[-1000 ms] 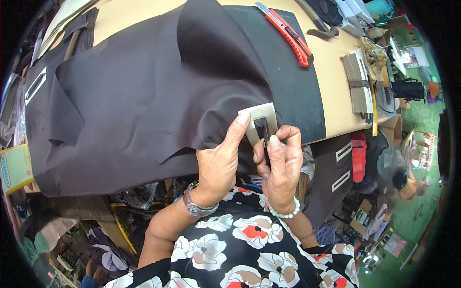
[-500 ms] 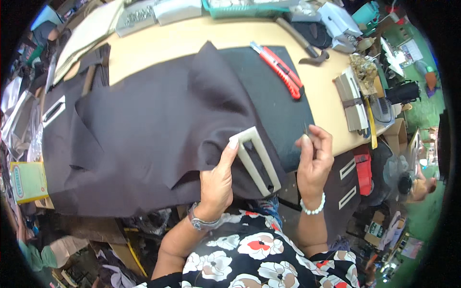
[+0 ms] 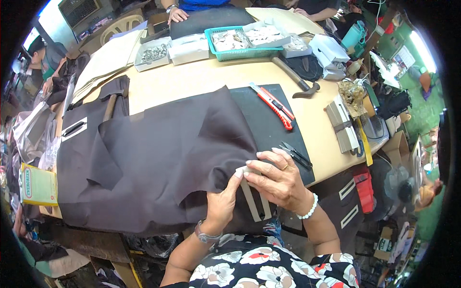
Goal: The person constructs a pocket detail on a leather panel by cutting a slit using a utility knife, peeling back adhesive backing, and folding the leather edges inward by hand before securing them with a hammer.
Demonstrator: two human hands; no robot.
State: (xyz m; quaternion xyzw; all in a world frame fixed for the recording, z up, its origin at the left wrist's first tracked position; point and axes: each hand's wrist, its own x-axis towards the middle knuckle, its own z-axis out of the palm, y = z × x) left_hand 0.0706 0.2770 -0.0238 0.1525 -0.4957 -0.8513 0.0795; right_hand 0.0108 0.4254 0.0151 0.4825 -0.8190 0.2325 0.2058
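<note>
A large dark brown sheet of material (image 3: 149,144) spreads over the table and hangs at its near edge. On its right part is a pale frame with a long slot (image 3: 250,204). My left hand (image 3: 222,206) is closed at the frame's upper end, thumb on top and fingers hidden under the sheet. My right hand (image 3: 278,180) meets it there, fingertips pressed onto the same end and covering it. Just beyond my right hand, black thread snips (image 3: 297,156) lie on a dark green cutting mat (image 3: 273,113).
A red utility knife (image 3: 273,105) lies on the mat, a hammer (image 3: 295,77) beyond it. Boxes of small metal parts (image 3: 153,53) and a teal basket (image 3: 245,54) line the back. Another hammer (image 3: 110,103) is at left. Across the table rests another person's hand (image 3: 179,14).
My right hand has moved left onto the frame's upper end; a thin dark point showed at its fingertips before. The snips now show on the mat. The view has tilted up.
</note>
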